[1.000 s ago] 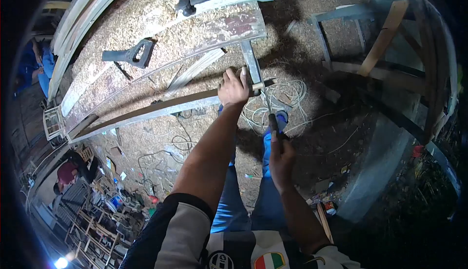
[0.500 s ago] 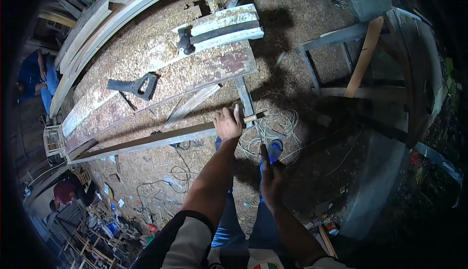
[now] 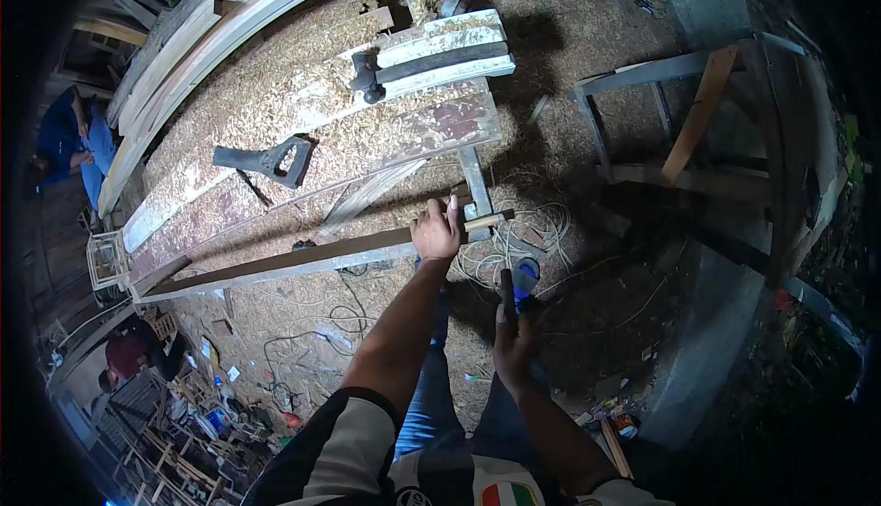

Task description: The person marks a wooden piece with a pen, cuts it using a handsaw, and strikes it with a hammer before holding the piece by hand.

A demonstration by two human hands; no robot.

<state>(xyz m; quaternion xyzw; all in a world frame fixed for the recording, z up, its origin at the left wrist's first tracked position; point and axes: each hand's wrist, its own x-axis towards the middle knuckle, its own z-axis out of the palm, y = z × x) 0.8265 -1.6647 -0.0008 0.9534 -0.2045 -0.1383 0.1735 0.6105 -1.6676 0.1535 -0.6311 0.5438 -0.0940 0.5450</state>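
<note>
My left hand is closed over the near end of a long narrow wooden board, which runs off to the left. A light wooden piece with a dark tip sticks out to the right of its fingers; whether it is part of the board I cannot tell. In shadow, my right hand is wrapped around a dark, narrow bar-like tool, held upright below the board's end. Its exact kind is unclear.
A handsaw and a dark tool lie on the shavings-covered planks. Coiled cord surrounds my foot. A wooden frame stands right. Two people are at left, one in blue, another in maroon.
The view has shifted slightly, so the planks, saw and frame appear farther right. Both hands keep their grips, with little movement.
</note>
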